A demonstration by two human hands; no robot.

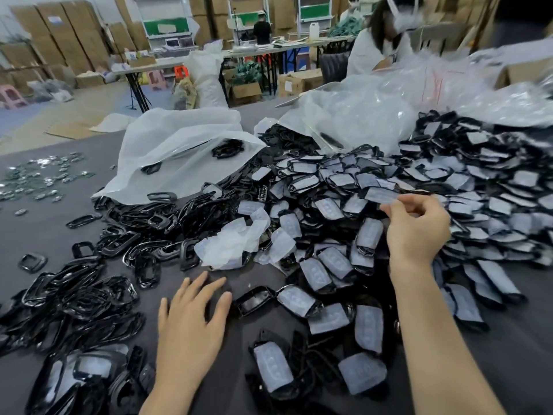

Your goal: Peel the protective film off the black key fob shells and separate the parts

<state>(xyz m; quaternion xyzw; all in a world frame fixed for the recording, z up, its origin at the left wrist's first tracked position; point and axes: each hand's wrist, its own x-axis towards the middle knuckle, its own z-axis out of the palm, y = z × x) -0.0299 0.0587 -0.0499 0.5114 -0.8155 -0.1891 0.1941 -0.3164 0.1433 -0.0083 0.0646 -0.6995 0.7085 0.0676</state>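
Left hand [191, 319]: open, palm down, fingers straight and spread on the dark grey table surface [36, 235] near the centre, holding nothing. Right hand [417, 232]: raised over the right side, thumb and fingertips pinching the right end of one black key fob shell covered in pale translucent film [379, 195] — whether that shell is clear of the heap beneath cannot be told. The large heap of film-covered black shells [449, 181] runs from the near right to the far right of the table. A pile of bare black ring-shaped plastic frames [89, 295] occupies the near left. Between the two, just beyond the left hand, lie loose crumpled sheets of whitish film [233, 244]. Farther back, a white plastic bag [179, 151] lies open with black frames at its mouth — clear plastic bags [389, 100] are piled to its right. Small shiny metal pieces [45, 175] are scattered at the far left. A second person in a white top [368, 49] is at the far side.
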